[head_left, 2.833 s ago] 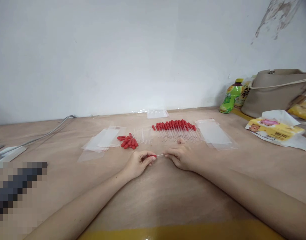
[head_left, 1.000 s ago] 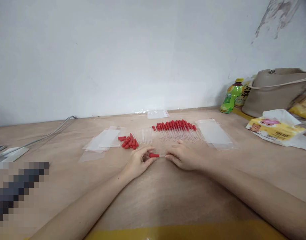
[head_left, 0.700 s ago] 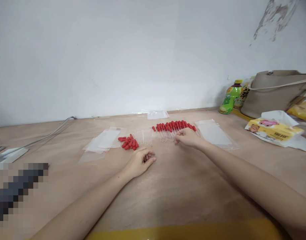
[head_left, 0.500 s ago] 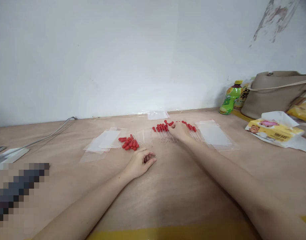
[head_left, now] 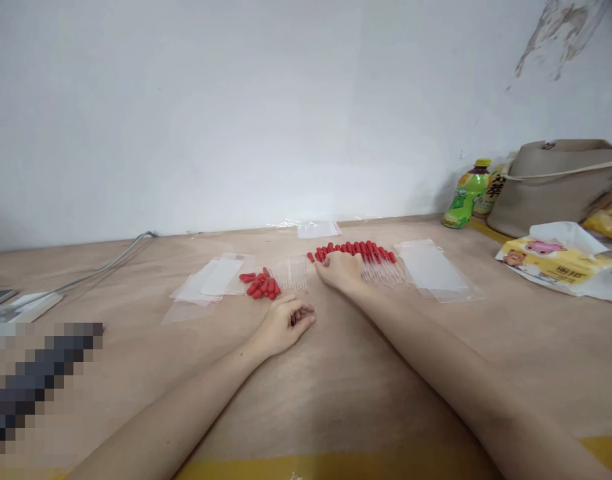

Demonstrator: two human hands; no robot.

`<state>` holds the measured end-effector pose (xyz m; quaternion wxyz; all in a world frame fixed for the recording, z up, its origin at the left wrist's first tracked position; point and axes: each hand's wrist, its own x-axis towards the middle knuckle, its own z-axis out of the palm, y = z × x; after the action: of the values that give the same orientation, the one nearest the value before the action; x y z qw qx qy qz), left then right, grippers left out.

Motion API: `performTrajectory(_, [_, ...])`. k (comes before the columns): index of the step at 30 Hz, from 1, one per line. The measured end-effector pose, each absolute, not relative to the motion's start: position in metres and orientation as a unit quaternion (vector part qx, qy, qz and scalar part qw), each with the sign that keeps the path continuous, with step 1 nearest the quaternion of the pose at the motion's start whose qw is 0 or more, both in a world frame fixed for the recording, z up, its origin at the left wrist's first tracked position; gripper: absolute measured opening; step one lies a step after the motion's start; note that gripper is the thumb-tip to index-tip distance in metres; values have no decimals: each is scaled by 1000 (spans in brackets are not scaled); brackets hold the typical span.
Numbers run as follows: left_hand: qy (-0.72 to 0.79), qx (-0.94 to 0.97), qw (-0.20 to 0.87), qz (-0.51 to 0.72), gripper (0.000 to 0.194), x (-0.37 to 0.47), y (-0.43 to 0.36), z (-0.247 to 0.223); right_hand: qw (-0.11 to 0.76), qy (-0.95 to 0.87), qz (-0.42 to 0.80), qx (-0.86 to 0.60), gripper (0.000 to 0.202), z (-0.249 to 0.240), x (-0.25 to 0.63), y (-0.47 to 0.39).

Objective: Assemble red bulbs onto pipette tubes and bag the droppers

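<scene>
Red dropper bulbs (head_left: 263, 287) lie heaped beyond and left of your left hand (head_left: 289, 325), its thumb and fingers parted around nothing visible; clear tubes (head_left: 296, 274) lie just past it; your right hand (head_left: 339, 269), nearer the assembled droppers (head_left: 370, 252), partly covers them, its grip hidden; their long axes point away from you.

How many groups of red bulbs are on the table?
2: a loose heap beyond the left hand, and a row on clear tubes, partly hidden by the right hand.
</scene>
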<state>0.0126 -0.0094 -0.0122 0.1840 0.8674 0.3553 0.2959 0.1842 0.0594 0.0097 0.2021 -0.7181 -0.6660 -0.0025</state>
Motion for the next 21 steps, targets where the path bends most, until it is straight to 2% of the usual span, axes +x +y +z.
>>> performTrajectory(14, [351,872,178,291,10,12,-10,-11,119,-664,73,-735,20,16,140,75])
performTrajectory(21, [334,878,139,314,14,13,-15,-10,172,-709,47,-682,27,26,167,38])
